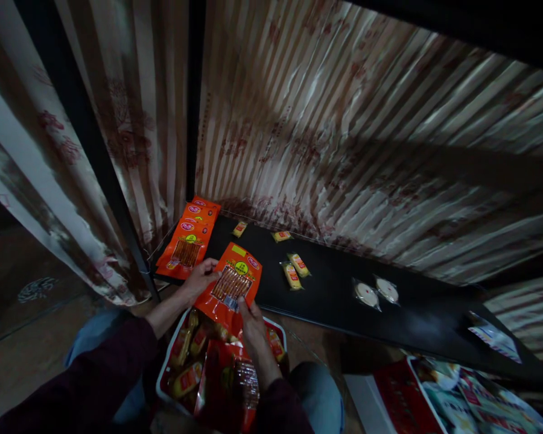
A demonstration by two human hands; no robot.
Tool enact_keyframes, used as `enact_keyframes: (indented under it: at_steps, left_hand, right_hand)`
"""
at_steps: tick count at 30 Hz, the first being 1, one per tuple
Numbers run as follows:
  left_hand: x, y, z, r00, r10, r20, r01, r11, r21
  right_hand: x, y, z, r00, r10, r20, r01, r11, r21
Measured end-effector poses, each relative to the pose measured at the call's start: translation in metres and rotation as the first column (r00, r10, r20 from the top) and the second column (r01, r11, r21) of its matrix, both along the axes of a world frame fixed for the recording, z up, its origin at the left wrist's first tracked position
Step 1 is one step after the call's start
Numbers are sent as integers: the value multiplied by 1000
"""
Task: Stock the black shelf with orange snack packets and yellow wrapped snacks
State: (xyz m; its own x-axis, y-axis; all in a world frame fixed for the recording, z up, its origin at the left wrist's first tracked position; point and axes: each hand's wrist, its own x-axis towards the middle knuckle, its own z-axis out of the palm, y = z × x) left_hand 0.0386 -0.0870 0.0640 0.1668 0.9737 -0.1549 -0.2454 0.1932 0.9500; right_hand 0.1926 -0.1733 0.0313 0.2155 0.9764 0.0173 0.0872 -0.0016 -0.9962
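Observation:
Between my two hands is an orange snack packet [232, 283] with a clear window showing brown sticks. My left hand [201, 280] grips its left edge, fingers closed on it. At the lower right edge, my right hand [252, 322] pinches the same packet with the thumb on its front. Just left of it, similar orange packets [187, 241] lie overlapping on the black shelf [326, 301]. Under my hands stands a white-rimmed basket [163, 377] holding yellow wrapped snacks [186, 380] and another red-orange packet [215, 377].
Several small yellow packs [292, 275] lie along the shelf, then two round white wrapped pieces [367, 294] and a blue-white packet [495, 337]. A red box [396, 392] of packets stands at the lower right. Dark posts [196, 102] and a striped curtain [298, 120] border the shelf.

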Motion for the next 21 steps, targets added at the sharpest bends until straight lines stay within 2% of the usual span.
enact_keyframes:
  at_steps: [2, 4, 7, 10, 13, 16, 21]
  left_hand:
    - [-11, 14, 1, 999, 16, 29, -17, 1000, 22]
    - [-24, 27, 0, 998, 55, 41, -57, 998, 36]
    - [-46, 45, -6, 977, 214, -11, -213, 976, 47]
    - [-68, 60, -16, 917, 381, -118, -376, 925, 58]
    - [-87, 70, -29, 836, 473, -279, -470, 879, 83]
    - [-96, 73, -38, 749, 453, -483, -436, 886, 156]
    - [-92, 64, -40, 513, 307, -801, -187, 951, 245]
  right_hand:
    - [-12, 22, 2, 994, 73, -85, -77, 996, -42]
    - [-25, 44, 4, 985, 94, -143, -100, 994, -35]
    - [-47, 76, 4, 981, 91, -171, -85, 996, 40]
    - [-72, 106, 0, 979, 138, -148, -130, 989, 64]
    - [-93, 130, -9, 992, 122, 13, -123, 985, 120]
    - [-105, 146, -22, 973, 40, 226, -69, 990, 121]
    - [-110, 155, -32, 893, 8, 450, -33, 998, 48]
